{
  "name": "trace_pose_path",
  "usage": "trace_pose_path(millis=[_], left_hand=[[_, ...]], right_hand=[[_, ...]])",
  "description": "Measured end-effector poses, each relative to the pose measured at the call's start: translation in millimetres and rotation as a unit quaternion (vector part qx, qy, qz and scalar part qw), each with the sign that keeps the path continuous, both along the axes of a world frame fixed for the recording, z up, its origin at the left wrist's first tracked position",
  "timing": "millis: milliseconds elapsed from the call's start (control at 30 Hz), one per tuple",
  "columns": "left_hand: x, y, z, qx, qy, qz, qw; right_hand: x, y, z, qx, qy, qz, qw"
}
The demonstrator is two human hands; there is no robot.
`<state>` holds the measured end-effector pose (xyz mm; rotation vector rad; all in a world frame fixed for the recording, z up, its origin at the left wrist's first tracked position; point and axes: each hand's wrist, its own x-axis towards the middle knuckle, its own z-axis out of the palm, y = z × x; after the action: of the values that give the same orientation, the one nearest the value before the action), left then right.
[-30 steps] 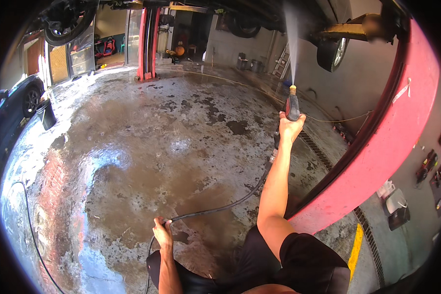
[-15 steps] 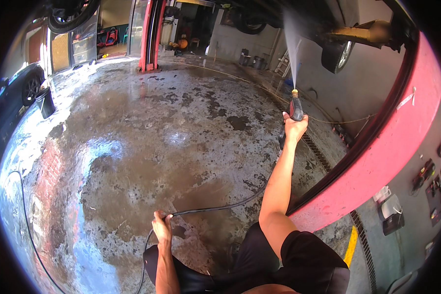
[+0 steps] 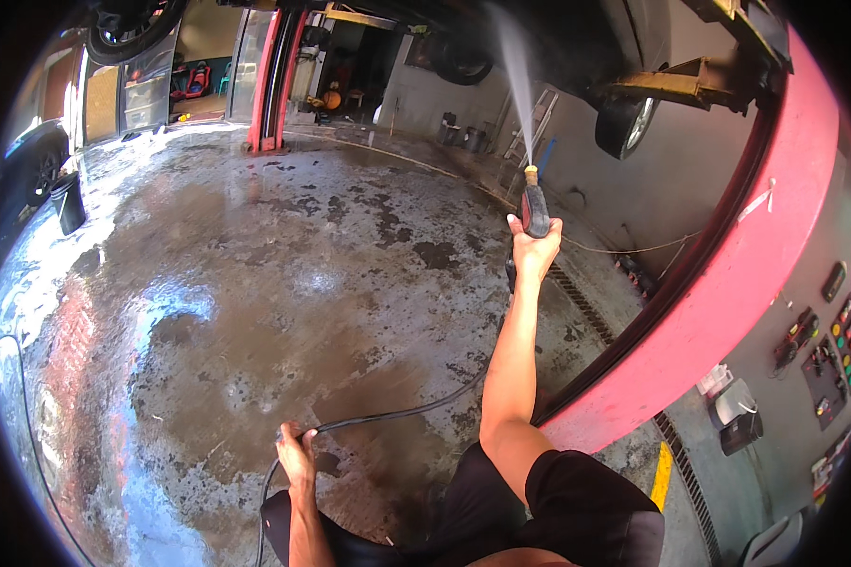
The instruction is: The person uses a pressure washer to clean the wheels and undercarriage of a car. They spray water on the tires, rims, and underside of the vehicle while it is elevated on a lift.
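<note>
Clearly, one spray gun [image 3: 536,210] shows, right of centre in the upper half of the frame, with one hose [image 3: 397,414] held lower down. The gun points to the top of the frame, its long axis nearly upright there and leaning slightly left. It has a dark body with a reddish patch on its side and a yellowish, brass-looking nozzle [image 3: 531,175]; from this a single white jet of water [image 3: 517,85] widens upward toward the dark underside of a raised vehicle [image 3: 577,57].

Two hands are in view. The right hand [image 3: 537,250] is closed round the gun's grip, at the end of an outstretched arm. The left hand [image 3: 296,455], lower left of centre, has its thumb and fingers closed round the black hose, which curves rightward and passes behind the right forearm, so its join with the gun is hidden.

Around them are two red posts, one at the upper left [image 3: 274,85] and one sweeping down the right side [image 3: 709,312], and one black bucket [image 3: 67,205] on the stained floor [image 3: 284,283], upper left.
</note>
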<state>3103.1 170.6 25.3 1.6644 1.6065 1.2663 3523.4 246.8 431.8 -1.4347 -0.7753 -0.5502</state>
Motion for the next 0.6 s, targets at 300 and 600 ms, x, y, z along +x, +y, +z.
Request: trace_pose_path(millis=[300, 600], left_hand=[[27, 0, 18, 0.048, -0.041, -0.063, 0.996], [121, 29, 143, 0.106, -0.123, -0.134, 0.978]], right_hand=[[-92, -29, 98, -0.028, -0.108, 0.053, 0.992], [-2, 33, 276, -0.067, -0.202, -0.088, 0.973]])
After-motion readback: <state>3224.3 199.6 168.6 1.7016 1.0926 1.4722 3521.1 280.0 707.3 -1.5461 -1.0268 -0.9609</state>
